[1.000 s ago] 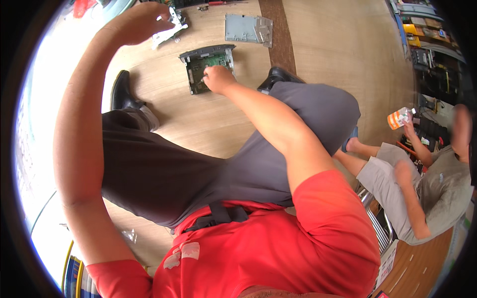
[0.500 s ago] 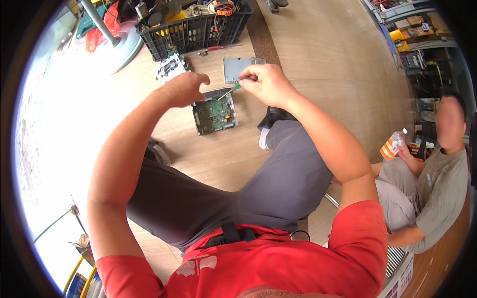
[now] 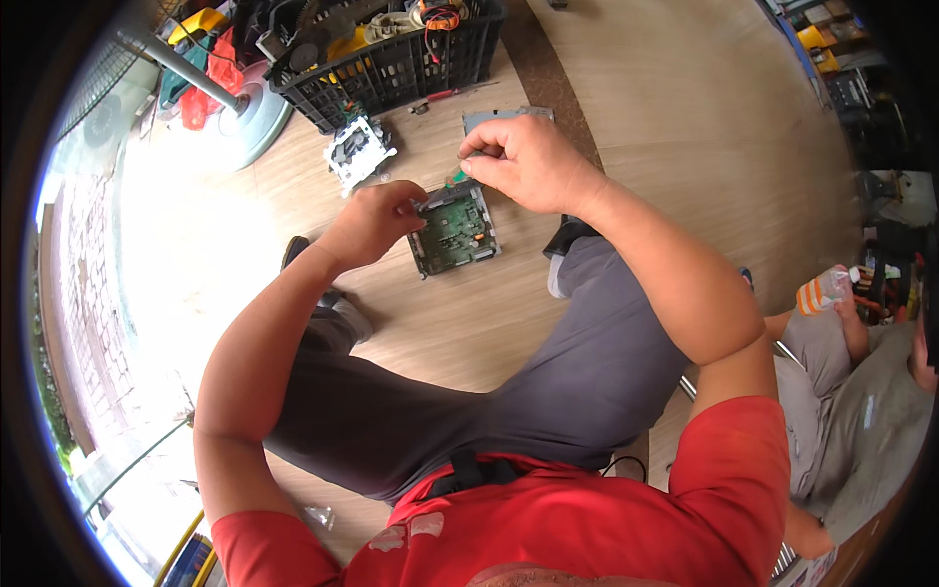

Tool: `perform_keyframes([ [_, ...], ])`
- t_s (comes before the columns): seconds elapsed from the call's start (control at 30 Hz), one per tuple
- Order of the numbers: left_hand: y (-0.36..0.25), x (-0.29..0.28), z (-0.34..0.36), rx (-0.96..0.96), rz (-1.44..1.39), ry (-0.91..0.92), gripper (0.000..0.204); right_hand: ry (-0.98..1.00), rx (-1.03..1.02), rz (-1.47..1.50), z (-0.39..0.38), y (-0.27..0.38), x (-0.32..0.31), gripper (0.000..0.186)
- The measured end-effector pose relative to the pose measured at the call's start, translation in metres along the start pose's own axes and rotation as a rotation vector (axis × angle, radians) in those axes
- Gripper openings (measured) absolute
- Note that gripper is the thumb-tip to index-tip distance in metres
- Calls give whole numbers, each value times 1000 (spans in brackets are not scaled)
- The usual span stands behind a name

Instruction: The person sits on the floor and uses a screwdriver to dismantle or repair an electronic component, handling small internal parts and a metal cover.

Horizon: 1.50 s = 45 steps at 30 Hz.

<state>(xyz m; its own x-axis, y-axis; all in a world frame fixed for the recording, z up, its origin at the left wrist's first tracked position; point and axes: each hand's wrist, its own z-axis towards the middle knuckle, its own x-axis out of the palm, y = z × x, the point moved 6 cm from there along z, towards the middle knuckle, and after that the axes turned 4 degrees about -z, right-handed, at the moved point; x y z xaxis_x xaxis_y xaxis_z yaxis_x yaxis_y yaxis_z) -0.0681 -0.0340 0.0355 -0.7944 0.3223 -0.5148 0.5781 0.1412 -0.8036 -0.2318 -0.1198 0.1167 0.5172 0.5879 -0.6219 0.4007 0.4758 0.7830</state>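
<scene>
On the floor between my feet lies a green circuit board [image 3: 455, 235] in a metal frame. My left hand [image 3: 372, 223] is at its upper left corner, thumb and fingers closed about the edge; the exact contact is partly hidden. Over the board's far edge, my right hand [image 3: 533, 161] pinches a screwdriver [image 3: 457, 178] with a green handle, tilted down toward the board. Its tip is hard to make out. Beyond my right hand a grey metal cover [image 3: 479, 119] lies flat, partly covered by the hand. A white drive mechanism [image 3: 358, 152] rests beyond my left hand.
A black crate [image 3: 391, 73] full of tools and parts stands at the far side, with a red screwdriver [image 3: 442, 95] before it. A round stand base [image 3: 245, 137] is at the far left. At the right a seated person [image 3: 831, 391] holds a bottle [image 3: 824, 291].
My left hand has come down and closed at the board's corner; before, its fingers were apart above it. The right hand keeps the screwdriver at the board's far edge. The view has shifted.
</scene>
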Motion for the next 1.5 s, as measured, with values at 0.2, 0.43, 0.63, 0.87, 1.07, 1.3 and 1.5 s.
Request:
perform_keyframes([
  [0.2,16,-1,4,-66,-169,-25,20,0,-40,0,9,0,3,20],
  [0.43,12,-6,7,-104,-187,-60,14,-27,-82,-19,16,2,0,21],
  [0.63,12,-31,3,-76,-652,-108,29,-157,-20,136,20,1,-21,21],
  [0.87,-1,-61,-8,90,-1060,-126,27,-142,91,421,16,9,-26,21],
  [1.07,1,-57,-3,99,-1147,-115,27,-199,6,437,16,12,-25,19],
  [1.3,-7,-51,4,94,-1168,-109,29,-253,-48,387,12,11,-27,18],
  [1.5,-5,-52,4,53,-1130,-142,29,-296,-119,222,6,20,-30,17],
])
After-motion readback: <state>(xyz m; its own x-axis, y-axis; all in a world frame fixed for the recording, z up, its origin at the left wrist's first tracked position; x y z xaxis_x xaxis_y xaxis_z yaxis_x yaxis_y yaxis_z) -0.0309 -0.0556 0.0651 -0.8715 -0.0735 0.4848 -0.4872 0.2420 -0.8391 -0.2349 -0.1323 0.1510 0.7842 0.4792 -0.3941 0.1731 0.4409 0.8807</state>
